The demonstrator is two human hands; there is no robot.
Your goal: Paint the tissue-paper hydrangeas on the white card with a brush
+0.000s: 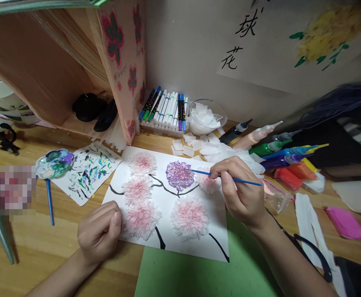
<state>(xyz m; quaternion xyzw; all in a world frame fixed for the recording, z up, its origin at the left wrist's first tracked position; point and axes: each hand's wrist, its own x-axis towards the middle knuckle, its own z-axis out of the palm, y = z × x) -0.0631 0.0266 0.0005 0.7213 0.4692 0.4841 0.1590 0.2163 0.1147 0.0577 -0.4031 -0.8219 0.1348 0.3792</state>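
In my right hand [241,192] is a thin blue paintbrush [230,178], pinched between thumb and fingers. Its tip touches the right side of a purple-edged ruffled paper flower [179,175]. That flower is on a white sheet [168,243] with painted black curved lines. Several pale pink ruffled flowers are on the same sheet, among them a large one [190,218] at lower right and another [141,220] at lower left. One pink flower [207,183] is partly covered by my right hand. Closed in a fist, my left hand [100,231] rests at the sheet's left edge.
Left of the sheet lie a paint-smeared palette [55,163] and a daubed paper [90,173]. Behind stand a box of markers [165,111] and a bowl of white paper squares [205,117]. Paint bottles [270,146] and scissors [315,255] are on the right. A green mat [180,274] lies beneath.
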